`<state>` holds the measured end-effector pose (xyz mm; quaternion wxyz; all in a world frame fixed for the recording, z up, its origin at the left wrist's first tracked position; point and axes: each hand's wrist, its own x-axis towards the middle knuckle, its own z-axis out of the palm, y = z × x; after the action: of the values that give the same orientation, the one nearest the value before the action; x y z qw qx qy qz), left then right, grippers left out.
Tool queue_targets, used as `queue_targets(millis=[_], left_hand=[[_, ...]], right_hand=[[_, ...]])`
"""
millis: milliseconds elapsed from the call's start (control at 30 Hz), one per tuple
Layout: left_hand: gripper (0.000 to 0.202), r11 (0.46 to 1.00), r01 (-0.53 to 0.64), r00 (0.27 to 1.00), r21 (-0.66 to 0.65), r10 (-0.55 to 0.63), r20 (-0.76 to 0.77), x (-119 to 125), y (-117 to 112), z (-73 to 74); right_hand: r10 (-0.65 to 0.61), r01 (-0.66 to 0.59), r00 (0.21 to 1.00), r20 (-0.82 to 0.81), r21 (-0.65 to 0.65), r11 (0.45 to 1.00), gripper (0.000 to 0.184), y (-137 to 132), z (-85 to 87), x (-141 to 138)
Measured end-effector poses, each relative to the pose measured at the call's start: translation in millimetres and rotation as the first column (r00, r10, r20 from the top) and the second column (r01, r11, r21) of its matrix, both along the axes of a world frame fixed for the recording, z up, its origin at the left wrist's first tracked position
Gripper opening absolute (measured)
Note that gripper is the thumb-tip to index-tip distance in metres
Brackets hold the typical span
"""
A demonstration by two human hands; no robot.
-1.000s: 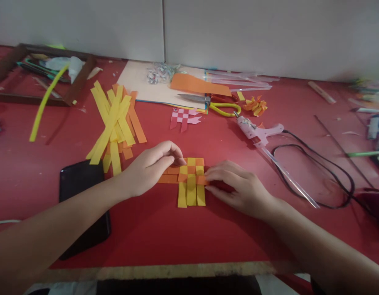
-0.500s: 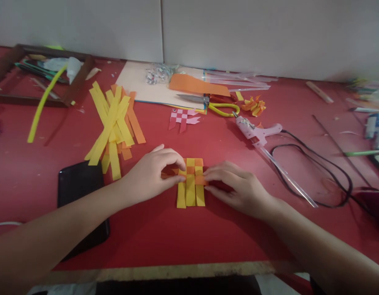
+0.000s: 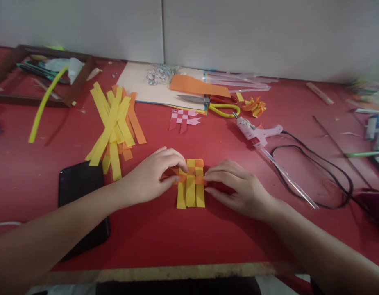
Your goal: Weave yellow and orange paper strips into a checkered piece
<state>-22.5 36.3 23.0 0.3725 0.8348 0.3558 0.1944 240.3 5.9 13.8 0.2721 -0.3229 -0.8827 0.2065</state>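
Between my hands a small weave of yellow paper strips (image 3: 191, 192) and orange strips lies flat on the red table. Three yellow strips run up and down, their lower ends loose. An orange paper strip (image 3: 200, 180) crosses over and under them, passing beneath the middle one. My right hand (image 3: 235, 184) has its fingertips closed at that strip's right end. On the other side my left hand (image 3: 157, 174) curls its fingers and thumb around the orange strip ends, its index fingertip touching the weave's upper left. Part of the left edge is hidden by this hand.
Loose yellow strips (image 3: 111, 127) lie beyond a black phone-like device (image 3: 80, 184). A pink checkered paper fish (image 3: 182, 118), yellow-handled scissors (image 3: 224, 110) and a pink glue gun (image 3: 253, 132) with a looped cord lie farther back. A wooden frame (image 3: 66, 98) stands back left.
My left thumb has drawn back slightly to the left, off the yellow strip, showing more of the orange strip. My right hand has hardly moved.
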Motion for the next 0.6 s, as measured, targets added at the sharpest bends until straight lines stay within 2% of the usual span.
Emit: queue_targets(millis=[267, 333, 467, 600], left_hand=[[0.036, 0.995, 0.094, 0.995, -0.022, -0.095, -0.043, -2.4, -1.0, 5.8], [0.033, 0.997, 0.078, 0.996, -0.017, -0.079, -0.038, -1.2, -1.9, 6.5], [0.014, 1.000, 0.028, 0.999, 0.000, -0.028, -0.035, 1.6, -1.7, 2.8], [0.008, 0.999, 0.036, 0.998, 0.028, -0.035, -0.045, 3.5, -0.1, -1.1]], right_hand=[[-0.010, 0.010, 1.000, -0.028, 0.024, 1.000, 0.022, -0.8, -2.5, -4.9], [-0.014, 0.014, 1.000, -0.024, 0.023, 1.000, 0.022, -1.0, -2.8, -5.8], [-0.016, 0.016, 1.000, -0.018, 0.032, 0.999, 0.024, -1.9, -3.0, -6.6], [-0.049, 0.050, 0.999, -0.020, 0.080, 0.996, 0.020, -2.5, -2.4, -8.8]])
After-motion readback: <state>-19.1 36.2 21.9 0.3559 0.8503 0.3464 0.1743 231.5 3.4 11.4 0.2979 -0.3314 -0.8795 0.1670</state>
